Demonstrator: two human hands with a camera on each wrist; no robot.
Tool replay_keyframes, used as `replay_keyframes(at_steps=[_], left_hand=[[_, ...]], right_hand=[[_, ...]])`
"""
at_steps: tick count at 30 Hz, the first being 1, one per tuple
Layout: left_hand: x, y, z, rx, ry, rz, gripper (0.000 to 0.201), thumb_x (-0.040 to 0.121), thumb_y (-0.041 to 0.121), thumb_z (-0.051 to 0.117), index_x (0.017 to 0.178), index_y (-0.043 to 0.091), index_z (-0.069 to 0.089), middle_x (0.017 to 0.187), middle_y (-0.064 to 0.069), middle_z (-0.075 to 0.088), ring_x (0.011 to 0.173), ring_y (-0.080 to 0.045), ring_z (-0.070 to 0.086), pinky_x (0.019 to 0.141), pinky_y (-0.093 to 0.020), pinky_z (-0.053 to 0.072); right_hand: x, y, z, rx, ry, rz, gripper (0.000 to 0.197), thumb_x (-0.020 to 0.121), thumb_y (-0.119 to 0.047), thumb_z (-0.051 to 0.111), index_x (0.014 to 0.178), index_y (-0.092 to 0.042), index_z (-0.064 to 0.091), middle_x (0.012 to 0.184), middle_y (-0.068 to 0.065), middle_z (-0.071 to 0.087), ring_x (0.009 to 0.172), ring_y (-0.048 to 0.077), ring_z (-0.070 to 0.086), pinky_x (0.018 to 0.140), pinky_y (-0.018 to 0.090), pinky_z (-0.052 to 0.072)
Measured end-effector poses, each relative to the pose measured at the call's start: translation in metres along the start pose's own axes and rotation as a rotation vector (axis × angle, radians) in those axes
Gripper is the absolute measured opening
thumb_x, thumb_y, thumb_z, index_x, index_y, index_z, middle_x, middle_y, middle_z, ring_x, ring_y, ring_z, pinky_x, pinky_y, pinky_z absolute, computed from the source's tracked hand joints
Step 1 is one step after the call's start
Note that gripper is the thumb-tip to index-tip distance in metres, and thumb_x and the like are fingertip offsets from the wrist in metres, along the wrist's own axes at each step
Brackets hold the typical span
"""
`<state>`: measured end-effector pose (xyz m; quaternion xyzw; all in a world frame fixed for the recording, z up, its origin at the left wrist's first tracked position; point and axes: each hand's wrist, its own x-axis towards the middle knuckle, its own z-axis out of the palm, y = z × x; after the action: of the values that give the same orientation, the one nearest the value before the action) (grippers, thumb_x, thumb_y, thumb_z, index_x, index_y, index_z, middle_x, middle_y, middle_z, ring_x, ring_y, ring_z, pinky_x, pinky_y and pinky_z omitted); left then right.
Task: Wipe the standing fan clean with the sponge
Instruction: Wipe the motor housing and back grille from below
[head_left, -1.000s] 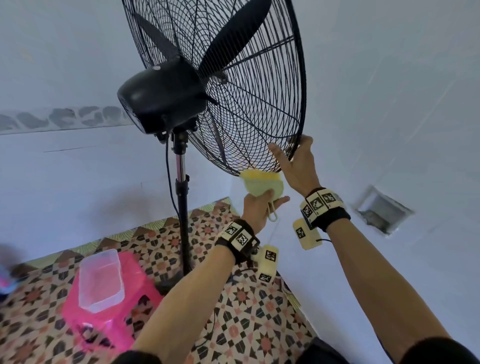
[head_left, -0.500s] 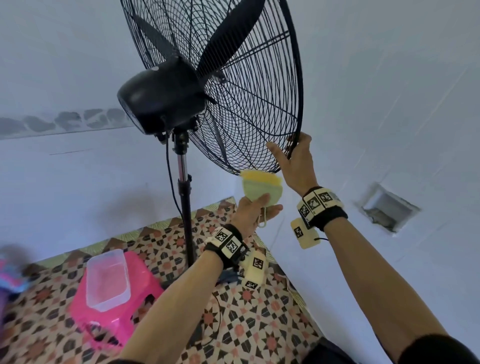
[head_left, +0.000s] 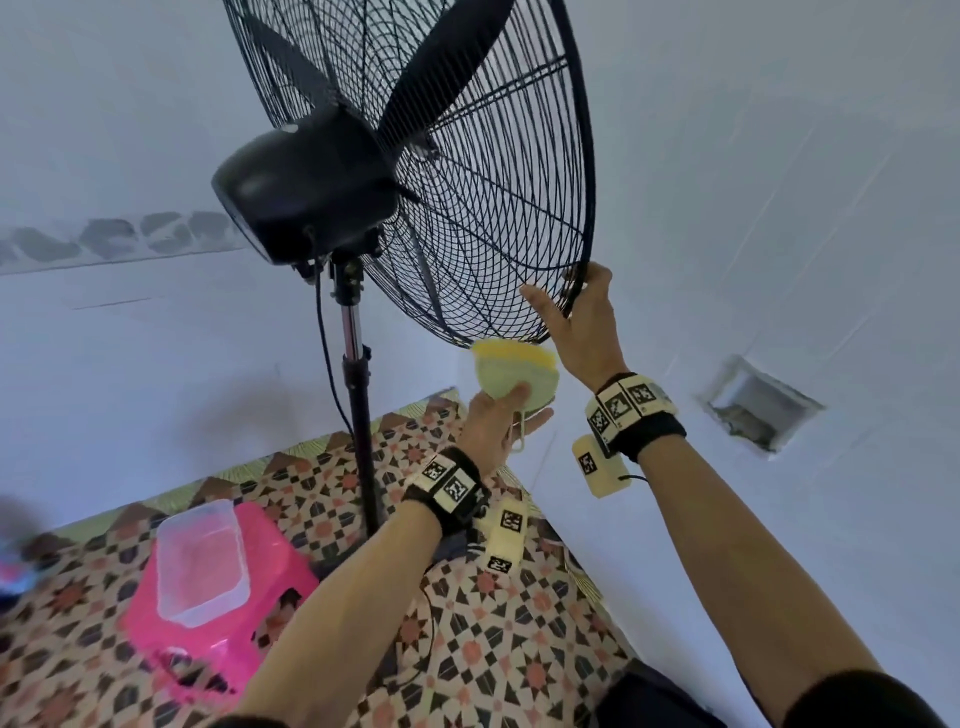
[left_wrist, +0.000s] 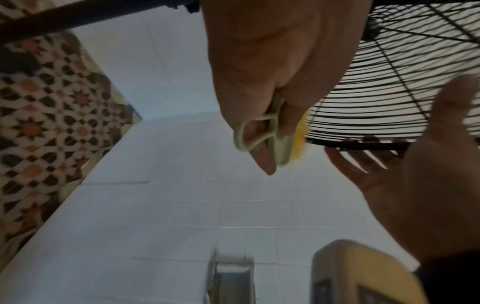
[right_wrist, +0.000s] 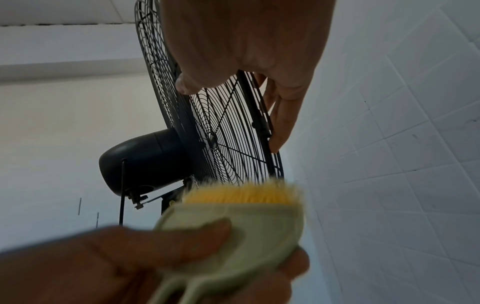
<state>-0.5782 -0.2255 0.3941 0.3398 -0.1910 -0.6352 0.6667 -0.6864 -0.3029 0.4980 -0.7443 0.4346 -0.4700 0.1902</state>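
Stood in a tiled corner: black standing fan (head_left: 363, 171), round wire guard (head_left: 498, 218) tilted over the patterned floor (head_left: 498, 613), motor housing (head_left: 306, 192) behind it atop a pole (head_left: 358, 395).

Gripped in the left hand (head_left: 493, 426): the sponge (head_left: 514, 376), pale green plastic back with a yellow scrubbing face turned up. Thumb pressed flat on the green back, other fingers curled beneath, the looped handle poking out by the palm. Yellow face held right at the lowest rim of the guard; whether actually touching the wire, hard to tell, blurred in both wrist views.

Clamped on the guard's lower right rim: the right hand (head_left: 582, 322), thumb (head_left: 540, 306) laid against the rear mesh, fingers (right_wrist: 281, 115) wrapped round the outer ring onto the front side. Just beside the sponge, the two hands close together yet apart.

Worn on each forearm: a black wristband (head_left: 452, 493) carrying printed square markers and a cream-coloured camera block (head_left: 506, 535).

Placed on the floor to the left of the pole: a pink plastic stool (head_left: 218, 623), with a clear plastic container (head_left: 200, 566) resting on its seat.

Set into the white tiled wall (head_left: 779, 208) on the right: a small rectangular recess (head_left: 758, 405).
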Motion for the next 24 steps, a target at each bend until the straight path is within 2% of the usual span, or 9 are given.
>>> replay_keyframes(at_steps=[2,4,7,10,12,14,17,19,24], left_hand=[[0.004,0.011,0.002,0.032,-0.039,0.028,0.039,0.101,0.003,0.064,0.135,-0.012,0.052,0.134,-0.034,0.061,0.111,-0.042,0.070,0.091,-0.045,0.062],[0.002,0.012,-0.004,-0.043,0.006,0.080,0.041,0.100,0.005,0.066,0.135,-0.010,0.052,0.133,-0.033,0.062,0.102,-0.038,0.074,0.092,-0.047,0.061],[-0.008,0.009,-0.013,-0.158,0.064,0.040,0.033,0.100,0.002,0.064,0.132,-0.004,0.056,0.130,-0.027,0.066,0.114,-0.041,0.070,0.083,-0.046,0.064],[-0.009,0.022,-0.015,0.080,-0.043,-0.091,0.027,0.102,0.001,0.061,0.128,-0.006,0.058,0.132,-0.031,0.064,0.109,-0.044,0.069,0.064,-0.032,0.064],[-0.002,0.037,-0.011,0.192,-0.091,-0.077,0.018,0.101,0.000,0.062,0.119,-0.004,0.062,0.129,-0.031,0.065,0.109,-0.045,0.070,0.074,-0.037,0.065],[0.005,0.047,-0.012,0.213,-0.047,-0.006,0.015,0.100,-0.002,0.063,0.114,-0.005,0.063,0.124,-0.028,0.066,0.105,-0.042,0.072,0.077,-0.041,0.065],[0.005,0.049,-0.021,0.145,0.036,0.095,0.028,0.100,0.001,0.064,0.125,-0.007,0.060,0.120,-0.021,0.070,0.094,-0.036,0.077,0.080,-0.042,0.064],[0.004,0.051,-0.027,0.102,0.066,0.098,0.029,0.099,0.001,0.065,0.126,-0.007,0.059,0.120,-0.021,0.070,0.094,-0.037,0.077,0.077,-0.041,0.064],[0.014,0.085,-0.031,0.356,-0.065,0.034,0.021,0.099,-0.002,0.064,0.120,-0.005,0.059,0.125,-0.030,0.064,0.098,-0.043,0.073,0.064,-0.035,0.063]], right_hand=[[0.002,-0.001,0.001,-0.007,0.007,-0.002,0.075,0.089,-0.062,0.068,0.130,-0.010,0.034,0.123,0.011,0.057,0.098,0.021,0.063,0.074,0.019,0.047],[0.004,-0.004,0.001,-0.007,0.003,-0.009,0.074,0.090,-0.059,0.069,0.131,-0.008,0.035,0.123,0.009,0.056,0.097,0.019,0.062,0.071,0.009,0.044],[0.006,-0.004,0.001,0.008,0.026,-0.005,0.073,0.092,-0.052,0.071,0.134,-0.004,0.035,0.121,0.004,0.055,0.096,0.014,0.058,0.070,0.003,0.042],[0.003,0.000,0.002,0.015,0.036,0.002,0.074,0.092,-0.052,0.070,0.135,-0.003,0.035,0.121,0.003,0.055,0.098,0.016,0.058,0.072,0.005,0.042],[0.003,0.001,0.001,0.006,0.036,-0.008,0.076,0.092,-0.054,0.069,0.135,-0.002,0.035,0.123,0.005,0.055,0.100,0.017,0.058,0.073,0.009,0.041],[0.004,0.000,-0.001,0.006,0.032,-0.012,0.075,0.092,-0.053,0.069,0.134,-0.002,0.036,0.124,0.006,0.054,0.099,0.018,0.057,0.074,0.006,0.040],[0.010,-0.007,-0.002,0.002,0.025,-0.022,0.073,0.092,-0.054,0.070,0.134,-0.004,0.036,0.126,0.005,0.053,0.102,0.017,0.056,0.076,0.001,0.039],[0.012,-0.006,-0.001,0.001,0.032,-0.014,0.074,0.092,-0.055,0.069,0.134,-0.004,0.036,0.127,0.005,0.054,0.103,0.017,0.057,0.077,0.001,0.039],[0.003,-0.007,-0.001,0.019,0.048,0.020,0.070,0.095,-0.046,0.070,0.136,-0.001,0.034,0.118,-0.005,0.055,0.099,0.011,0.059,0.076,-0.001,0.038]])
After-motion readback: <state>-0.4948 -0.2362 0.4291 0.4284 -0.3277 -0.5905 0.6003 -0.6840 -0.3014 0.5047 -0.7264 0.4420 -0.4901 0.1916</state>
